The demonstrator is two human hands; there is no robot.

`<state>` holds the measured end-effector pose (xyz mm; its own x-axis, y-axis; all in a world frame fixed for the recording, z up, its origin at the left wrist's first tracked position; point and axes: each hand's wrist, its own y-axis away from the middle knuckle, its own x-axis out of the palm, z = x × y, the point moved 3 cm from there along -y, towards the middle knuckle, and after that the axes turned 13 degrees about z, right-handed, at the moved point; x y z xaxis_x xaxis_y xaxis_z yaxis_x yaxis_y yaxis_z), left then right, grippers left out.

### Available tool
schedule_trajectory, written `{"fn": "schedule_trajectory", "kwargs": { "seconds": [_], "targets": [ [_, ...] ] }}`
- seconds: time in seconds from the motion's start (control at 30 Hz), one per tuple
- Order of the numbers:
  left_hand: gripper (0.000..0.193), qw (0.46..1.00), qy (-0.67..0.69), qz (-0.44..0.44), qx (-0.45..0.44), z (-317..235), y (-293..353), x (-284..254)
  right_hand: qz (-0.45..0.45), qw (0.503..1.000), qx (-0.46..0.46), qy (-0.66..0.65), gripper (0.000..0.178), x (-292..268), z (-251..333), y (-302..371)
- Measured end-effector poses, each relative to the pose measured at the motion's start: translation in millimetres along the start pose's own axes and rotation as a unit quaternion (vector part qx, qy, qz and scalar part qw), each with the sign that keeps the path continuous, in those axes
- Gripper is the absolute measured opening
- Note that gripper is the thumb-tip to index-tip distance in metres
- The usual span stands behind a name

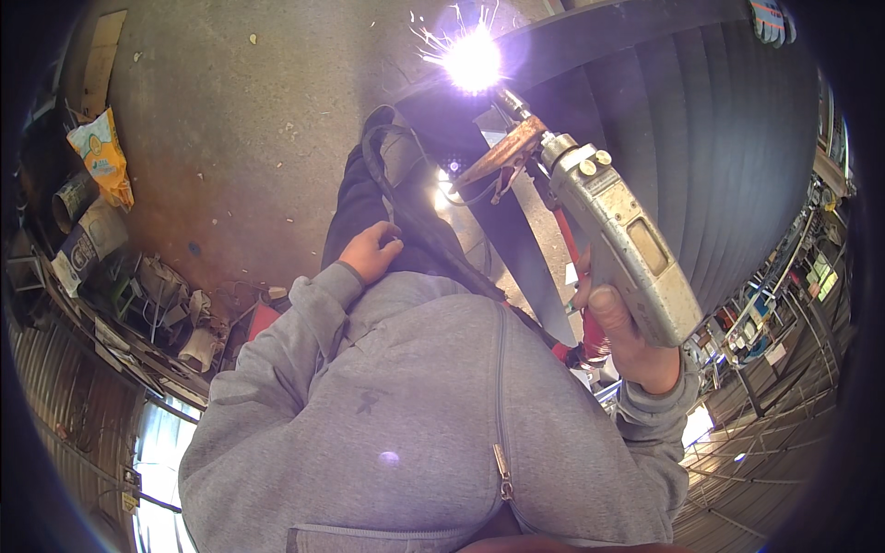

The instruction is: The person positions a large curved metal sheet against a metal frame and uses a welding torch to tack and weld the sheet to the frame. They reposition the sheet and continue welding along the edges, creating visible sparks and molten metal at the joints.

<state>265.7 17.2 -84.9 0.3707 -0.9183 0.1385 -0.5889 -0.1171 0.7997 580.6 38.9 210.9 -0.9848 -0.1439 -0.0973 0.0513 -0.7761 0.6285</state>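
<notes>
My right hand [630, 341] is closed around the grip of a worn silver-grey welding gun [636, 240]. A narrow metal nozzle [512, 103] at its far end points up toward a bright white-violet glare [472, 61] with sparks flying off. The glare hides what lies under it. A rusty bracket [502, 152] with a thin wire sits beside the nozzle. At my lap, my left hand [369, 251] has curled fingers. Whatever they hold is too hidden to make out. A dark hose [419, 221] loops over my leg, close to the left hand.
Dark curved metal sheets [701, 138] fill the right side, with a glove [772, 23] on their far edge. A yellow-and-white bag [101, 157] and scrap lie at the left. Concrete floor [267, 101] stretches ahead. Racks and clutter [756, 323] stand at the lower right.
</notes>
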Motion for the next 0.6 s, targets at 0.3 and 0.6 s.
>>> {"fn": "schedule_trajectory", "kwargs": {
  "seconds": [0.3, 0.6],
  "targets": [
    [0.036, 1.0, -0.003, 0.002, -0.006, -5.1, -1.2, -0.3, 0.029, 0.999, 0.036, -0.025, 0.071, -2.5, -6.7, 6.1],
    [0.036, 1.0, 0.002, 0.013, -0.018, -7.0, -3.3, -2.3, 0.018, 1.0, 0.021, 0.004, 0.062, -3.5, -11.4, 6.2]
  ]
}}
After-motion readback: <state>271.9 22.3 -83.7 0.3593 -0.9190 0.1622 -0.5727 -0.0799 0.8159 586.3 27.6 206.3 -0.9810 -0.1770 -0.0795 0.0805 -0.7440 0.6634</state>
